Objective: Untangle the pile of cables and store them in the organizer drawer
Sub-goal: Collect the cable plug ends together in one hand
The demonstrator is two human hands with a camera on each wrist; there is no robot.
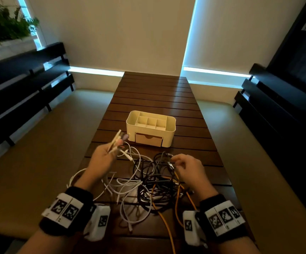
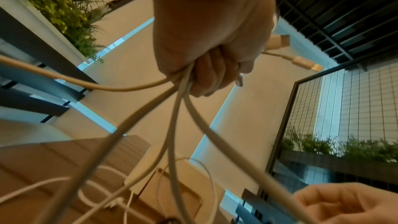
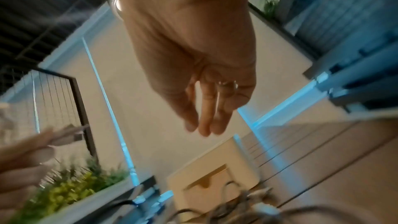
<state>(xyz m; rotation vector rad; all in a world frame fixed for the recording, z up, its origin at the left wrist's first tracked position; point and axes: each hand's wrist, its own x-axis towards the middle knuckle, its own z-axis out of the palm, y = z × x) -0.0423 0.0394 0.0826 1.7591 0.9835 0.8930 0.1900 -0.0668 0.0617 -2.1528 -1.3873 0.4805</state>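
A tangled pile of cables, white, black, grey and orange, lies on the wooden slatted table in front of me. My left hand is raised above the pile's left side and grips several white cables, whose plug ends stick out past the fingers. My right hand hovers over the dark cables with loose, nearly straight fingers and holds nothing. Behind the pile stands the cream organizer, its small front drawer closed.
Dark benches line both sides of the room. A planter with green foliage sits at the far left. The table stretches on beyond the organizer. An orange cable trails off the near table edge.
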